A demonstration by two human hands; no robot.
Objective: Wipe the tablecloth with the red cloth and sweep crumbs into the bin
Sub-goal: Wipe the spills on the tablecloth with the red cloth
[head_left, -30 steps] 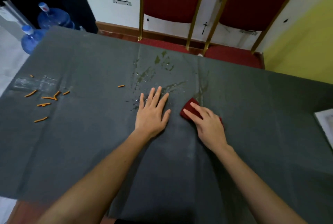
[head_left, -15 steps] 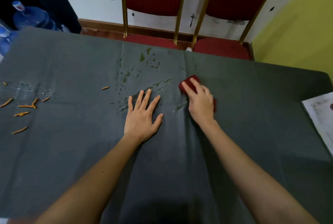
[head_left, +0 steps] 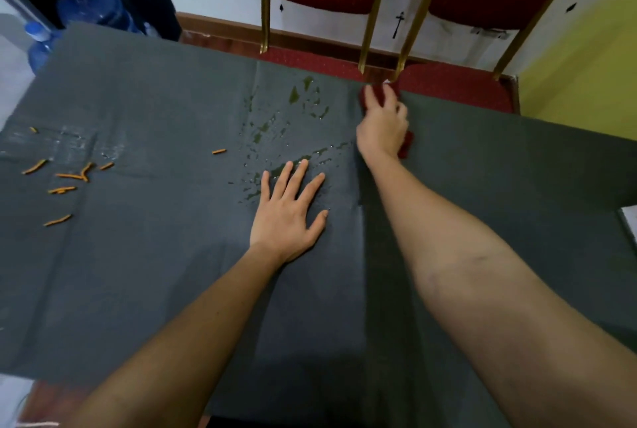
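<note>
A dark grey tablecloth covers the table. My right hand presses the red cloth flat against the tablecloth at the table's far edge; most of the cloth is hidden under the hand. My left hand lies flat with fingers spread on the tablecloth, holding nothing. A wet greenish spill spreads between and beyond the two hands. Several orange crumb sticks lie at the left. No bin is in view.
Two red chairs with gold frames stand against the table's far edge. Blue water bottles stand on the floor at the far left. A white sheet lies at the right edge of the table.
My right hand has slid the red cloth away from me, from beside the left hand up to the table's far edge. The left hand has stayed flat in place.
</note>
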